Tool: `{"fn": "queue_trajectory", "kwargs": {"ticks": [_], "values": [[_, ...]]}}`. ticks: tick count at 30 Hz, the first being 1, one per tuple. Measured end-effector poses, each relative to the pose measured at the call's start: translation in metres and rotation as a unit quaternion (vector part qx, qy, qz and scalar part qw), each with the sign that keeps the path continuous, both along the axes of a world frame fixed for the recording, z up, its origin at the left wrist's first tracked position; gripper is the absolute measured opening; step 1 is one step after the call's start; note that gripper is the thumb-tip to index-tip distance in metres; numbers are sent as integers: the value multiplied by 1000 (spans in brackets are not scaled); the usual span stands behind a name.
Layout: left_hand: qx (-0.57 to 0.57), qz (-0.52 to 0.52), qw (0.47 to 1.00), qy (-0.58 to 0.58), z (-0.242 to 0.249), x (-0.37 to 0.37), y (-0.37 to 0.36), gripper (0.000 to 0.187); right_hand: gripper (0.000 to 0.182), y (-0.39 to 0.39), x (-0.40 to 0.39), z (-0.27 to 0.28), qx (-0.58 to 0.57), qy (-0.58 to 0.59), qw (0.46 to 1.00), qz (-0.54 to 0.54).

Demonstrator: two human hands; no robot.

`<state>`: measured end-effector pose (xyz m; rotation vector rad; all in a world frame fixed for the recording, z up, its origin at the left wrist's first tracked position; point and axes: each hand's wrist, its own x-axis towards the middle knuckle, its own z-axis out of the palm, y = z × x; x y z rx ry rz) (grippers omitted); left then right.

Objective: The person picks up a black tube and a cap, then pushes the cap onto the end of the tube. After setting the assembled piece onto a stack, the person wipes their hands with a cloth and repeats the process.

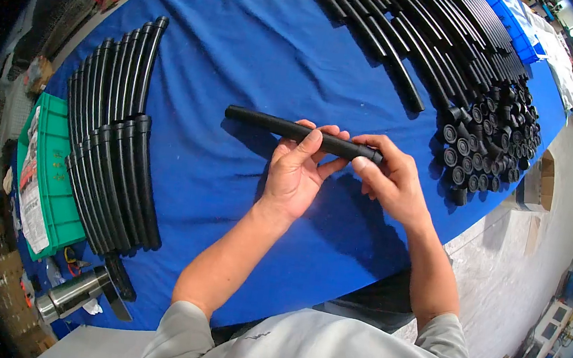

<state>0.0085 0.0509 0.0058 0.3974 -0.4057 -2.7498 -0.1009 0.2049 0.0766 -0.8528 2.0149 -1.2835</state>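
Note:
A black tube [261,119] is held above the blue cloth, lying nearly level with its bare end to the left. My left hand [296,169] is closed round its middle, thumb on top and fingers beneath. At the tube's right end is a black end cap [371,154], which the fingers and thumb of my right hand [395,182] grip. Part of the cap is hidden by those fingers, so how far it sits on the tube cannot be seen.
Capped black tubes [115,182] lie in two rows at left, beside a green bin [61,180] and a metal mug [71,296]. Loose tubes [392,40], a heap of black caps [489,141] and a blue crate [515,25] occupy the far right of the blue cloth [237,48].

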Motion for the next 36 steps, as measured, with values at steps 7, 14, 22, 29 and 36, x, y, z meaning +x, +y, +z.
{"fn": "queue_trajectory", "kwargs": {"ticks": [7, 14, 22, 29, 36], "values": [[-8, 0, 1000, -5, 0, 2, -2, 13, 41, -1, 0, -15, -68, 274, 959, 19], [-7, 3, 1000, -7, -6, 5, -5, 18, 43, -4, -3, -20, -110, 372, 921, 44], [-101, 7, 994, -40, 0, 6, -11, 25, 37, 2, -6, -19, -110, 121, 986, 21], [-175, 20, 984, 7, 0, 5, -30, 22, 35, -3, -4, -9, -91, 0, 996, 10], [-152, 23, 988, -26, -4, 4, -30, 18, 39, -9, -4, -28, -116, 46, 992, 5]]}}
